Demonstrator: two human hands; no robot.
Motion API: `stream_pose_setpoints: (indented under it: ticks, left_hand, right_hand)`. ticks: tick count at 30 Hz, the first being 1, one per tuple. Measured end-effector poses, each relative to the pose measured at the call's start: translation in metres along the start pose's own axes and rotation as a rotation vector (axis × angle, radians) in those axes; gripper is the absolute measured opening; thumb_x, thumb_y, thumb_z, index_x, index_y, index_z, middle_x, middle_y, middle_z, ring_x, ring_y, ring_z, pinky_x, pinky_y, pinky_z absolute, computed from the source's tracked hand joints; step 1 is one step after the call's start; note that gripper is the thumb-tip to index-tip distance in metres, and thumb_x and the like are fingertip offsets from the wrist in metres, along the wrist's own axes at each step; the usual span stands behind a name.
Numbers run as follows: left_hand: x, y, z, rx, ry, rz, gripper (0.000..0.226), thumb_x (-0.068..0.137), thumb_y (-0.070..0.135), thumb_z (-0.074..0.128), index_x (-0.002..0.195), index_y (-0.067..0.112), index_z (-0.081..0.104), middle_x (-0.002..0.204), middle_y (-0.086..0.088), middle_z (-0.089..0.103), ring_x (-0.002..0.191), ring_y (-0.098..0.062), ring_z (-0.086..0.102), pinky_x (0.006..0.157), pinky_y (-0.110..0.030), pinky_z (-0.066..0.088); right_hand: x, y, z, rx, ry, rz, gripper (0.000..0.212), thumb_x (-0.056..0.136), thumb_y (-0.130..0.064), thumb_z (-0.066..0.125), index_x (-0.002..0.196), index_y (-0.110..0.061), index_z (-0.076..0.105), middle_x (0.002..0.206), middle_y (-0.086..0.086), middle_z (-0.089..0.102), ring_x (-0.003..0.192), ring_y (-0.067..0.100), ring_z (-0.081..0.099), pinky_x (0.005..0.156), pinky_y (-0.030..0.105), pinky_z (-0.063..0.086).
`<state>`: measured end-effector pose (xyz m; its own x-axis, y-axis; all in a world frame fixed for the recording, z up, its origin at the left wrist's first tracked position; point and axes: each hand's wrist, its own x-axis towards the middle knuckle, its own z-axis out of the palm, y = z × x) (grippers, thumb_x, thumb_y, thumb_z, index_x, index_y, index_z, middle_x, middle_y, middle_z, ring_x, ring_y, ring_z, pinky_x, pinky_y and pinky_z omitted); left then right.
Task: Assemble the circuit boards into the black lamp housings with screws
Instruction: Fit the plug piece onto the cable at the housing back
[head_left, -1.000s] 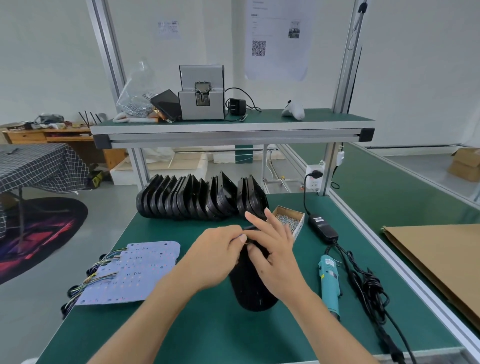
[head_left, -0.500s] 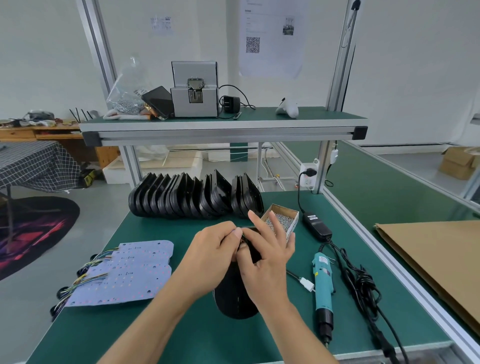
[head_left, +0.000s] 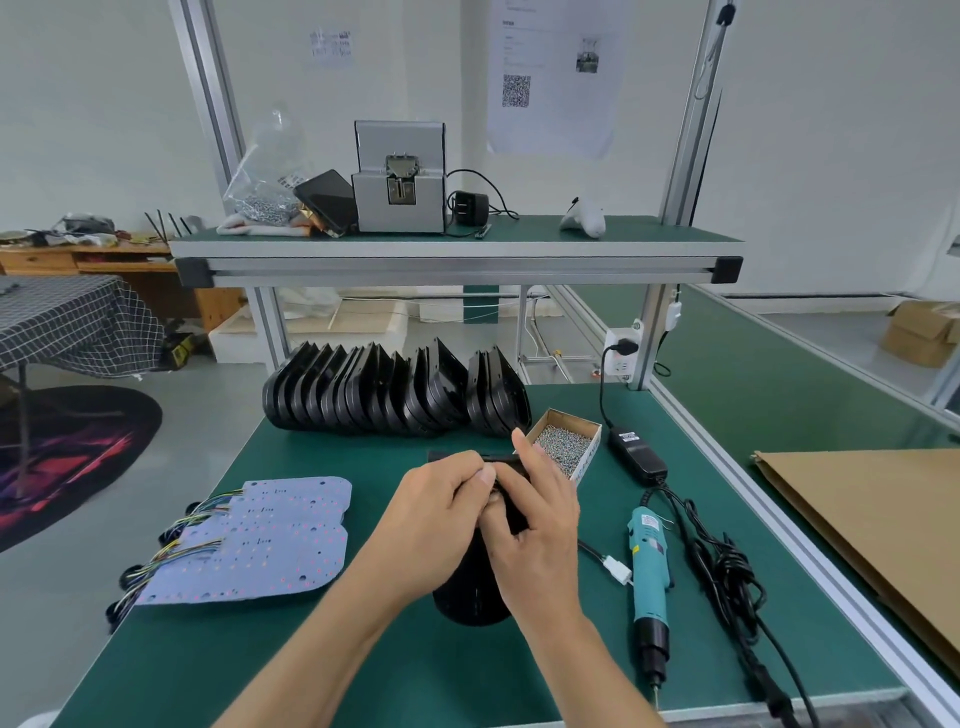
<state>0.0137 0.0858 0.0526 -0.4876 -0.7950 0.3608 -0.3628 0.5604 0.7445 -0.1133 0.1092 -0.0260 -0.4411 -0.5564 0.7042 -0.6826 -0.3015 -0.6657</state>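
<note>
Right now my left hand (head_left: 441, 512) and right hand (head_left: 540, 525) meet over a black lamp housing (head_left: 470, 597) on the green mat, fingers curled, pinching at its far end. Beyond my fingertips sits a cardboard box of screws (head_left: 563, 447); left lie flat pale circuit boards (head_left: 260, 540); right, a teal screwdriver (head_left: 649, 561).

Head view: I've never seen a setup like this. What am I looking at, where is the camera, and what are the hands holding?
No robot here: a person wears the camera on the head, looking down at a green bench. The left hand and right hand grip one black housing together. On the bench lie more housings in a row, circuit boards at the left, a box of screws and a teal screwdriver at the right, untouched.
</note>
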Motion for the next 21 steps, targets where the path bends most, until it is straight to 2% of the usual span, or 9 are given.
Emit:
stream_pose_setpoints:
  ticks: [3,5,7,10,14,17,21]
  left_hand:
    - [0.0,-0.005,0.004,-0.034,-0.001,-0.01,0.038,0.106,0.019,0.051,0.072,0.005,0.045,0.064,-0.004,0.048,0.061,-0.008,0.038,0.058,-0.024,0.034]
    - [0.0,-0.009,0.005,-0.063,0.009,-0.033,0.038,0.107,0.02,0.051,0.071,0.006,0.049,0.064,0.0,0.051,0.061,-0.007,0.04,0.058,-0.023,0.034]
    - [0.0,-0.014,0.005,-0.076,0.028,-0.049,0.038,0.108,0.022,0.049,0.071,0.01,0.051,0.066,0.002,0.053,0.062,-0.006,0.042,0.06,-0.024,0.035]
    - [-0.004,-0.017,0.001,-0.077,0.009,-0.006,0.038,0.109,0.022,0.047,0.072,0.017,0.046,0.065,0.003,0.047,0.063,-0.006,0.038,0.06,-0.023,0.034]
    - [-0.007,-0.016,-0.002,-0.04,-0.027,0.036,0.037,0.11,0.022,0.046,0.073,0.022,0.045,0.065,0.013,0.045,0.063,-0.006,0.039,0.06,-0.018,0.033]
    - [-0.007,-0.016,-0.003,-0.055,-0.029,0.04,0.036,0.11,0.023,0.046,0.074,0.022,0.046,0.067,0.012,0.046,0.065,-0.006,0.039,0.061,-0.019,0.033]
    - [-0.008,-0.015,-0.004,-0.042,-0.027,0.076,0.034,0.108,0.027,0.046,0.075,0.024,0.048,0.073,0.01,0.049,0.067,-0.007,0.043,0.064,-0.017,0.034]
  right_hand:
    - [-0.002,0.002,-0.001,0.021,-0.011,-0.003,0.027,0.088,-0.008,0.067,0.109,-0.018,0.08,0.146,-0.001,0.06,0.125,0.028,0.056,0.107,0.048,0.045]
    - [-0.001,0.001,-0.006,0.058,-0.092,0.053,0.029,0.09,-0.013,0.065,0.114,-0.022,0.079,0.15,-0.005,0.055,0.133,0.022,0.051,0.113,0.042,0.042]
    - [0.002,-0.002,-0.012,0.164,-0.241,0.139,0.034,0.094,-0.02,0.06,0.121,-0.031,0.076,0.157,-0.013,0.046,0.144,0.01,0.043,0.119,0.032,0.035]
    - [0.015,-0.008,-0.022,0.249,-0.337,0.199,0.03,0.102,-0.021,0.057,0.119,-0.038,0.075,0.153,-0.023,0.046,0.144,0.001,0.042,0.117,0.02,0.034]
    - [0.036,-0.01,-0.031,0.115,-0.398,0.137,0.026,0.103,-0.014,0.061,0.109,-0.032,0.078,0.141,-0.019,0.056,0.134,-0.005,0.048,0.114,0.019,0.035]
    - [0.042,-0.012,-0.036,0.077,-0.442,0.071,0.025,0.101,-0.011,0.063,0.112,-0.026,0.079,0.142,-0.019,0.056,0.133,-0.008,0.048,0.111,0.011,0.033]
    - [0.047,-0.01,-0.043,0.097,-0.461,0.066,0.022,0.1,-0.013,0.066,0.109,-0.027,0.08,0.137,-0.021,0.06,0.13,-0.003,0.054,0.107,0.015,0.04]
